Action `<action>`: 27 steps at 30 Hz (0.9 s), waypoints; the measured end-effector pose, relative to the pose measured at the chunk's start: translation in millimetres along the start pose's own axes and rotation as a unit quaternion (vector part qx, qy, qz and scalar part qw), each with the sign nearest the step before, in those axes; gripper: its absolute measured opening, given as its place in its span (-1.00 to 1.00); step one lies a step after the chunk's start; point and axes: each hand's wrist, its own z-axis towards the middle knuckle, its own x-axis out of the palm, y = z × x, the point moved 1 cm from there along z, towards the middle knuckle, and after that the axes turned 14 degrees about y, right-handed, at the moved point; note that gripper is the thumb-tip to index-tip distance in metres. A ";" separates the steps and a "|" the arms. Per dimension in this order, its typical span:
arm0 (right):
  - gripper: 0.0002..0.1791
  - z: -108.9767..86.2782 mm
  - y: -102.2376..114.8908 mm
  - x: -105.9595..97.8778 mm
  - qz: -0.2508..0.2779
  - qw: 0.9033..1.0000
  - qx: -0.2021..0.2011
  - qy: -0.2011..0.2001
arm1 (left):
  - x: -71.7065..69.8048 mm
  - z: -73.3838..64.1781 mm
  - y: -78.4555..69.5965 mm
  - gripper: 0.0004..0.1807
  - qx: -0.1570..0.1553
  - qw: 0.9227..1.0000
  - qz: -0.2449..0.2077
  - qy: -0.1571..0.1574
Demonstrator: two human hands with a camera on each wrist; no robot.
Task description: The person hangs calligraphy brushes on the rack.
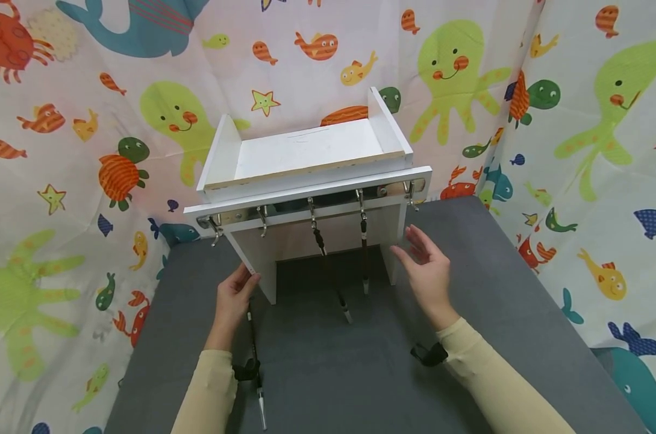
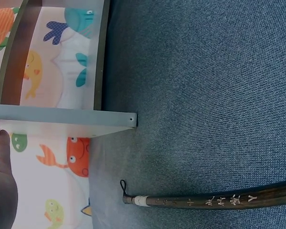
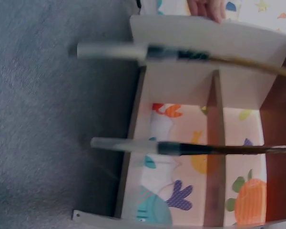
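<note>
A curtain (image 1: 159, 66) printed with sea animals is hung behind the grey table (image 1: 328, 380). On the table, a white shelf (image 1: 311, 147) is stood upright; its front is fitted with a metal rail (image 1: 335, 199) bearing 5 hooks. The left panel (image 1: 259, 259) is held at its front edge between thumb and fingers by the left hand (image 1: 234, 298). The right hand (image 1: 426, 268) is held loosely spread, nothing gripped, beside the right panel (image 1: 393, 235); whether that panel is touched cannot be told.

3 brushes are noted. The tilted brush (image 1: 320, 242) is hung from the middle hook (image 1: 312, 211), the straight brush (image 1: 364, 241) from the hook to its right. The loose brush (image 2: 219, 200) is laid on the table near the left hand. 3 hooks are unoccupied.

The step in hand is judged to be steadying of the shelf, with brush hanging part done. Next, a gentle release and pickup of the loose brush by its loop (image 2: 123, 187) appear to be required.
</note>
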 end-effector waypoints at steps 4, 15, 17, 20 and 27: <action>-0.44 6.6 -10.8 2.5 0.023 0.999 0.033 0.028 | -0.2 -1.3 -2.4 -0.48 -0.006 1.000 -0.003 -0.007; -0.62 11.9 -22.4 5.5 -0.044 0.999 0.029 -0.005 | 2.4 2.9 21.2 -0.49 0.003 1.000 0.006 -0.012; -0.63 11.9 -21.9 4.7 -0.052 0.998 0.031 -0.010 | 2.9 4.3 30.4 -0.47 0.001 1.000 0.011 -0.015; -0.63 12.2 -21.4 4.2 -0.049 0.998 0.032 -0.017 | 3.4 0.4 27.9 -0.43 -0.016 0.999 0.046 -0.021; -0.64 13.2 -22.9 5.8 -0.035 0.999 0.026 -0.012 | 0.1 -19.3 27.8 -0.39 -0.107 0.975 0.162 -0.106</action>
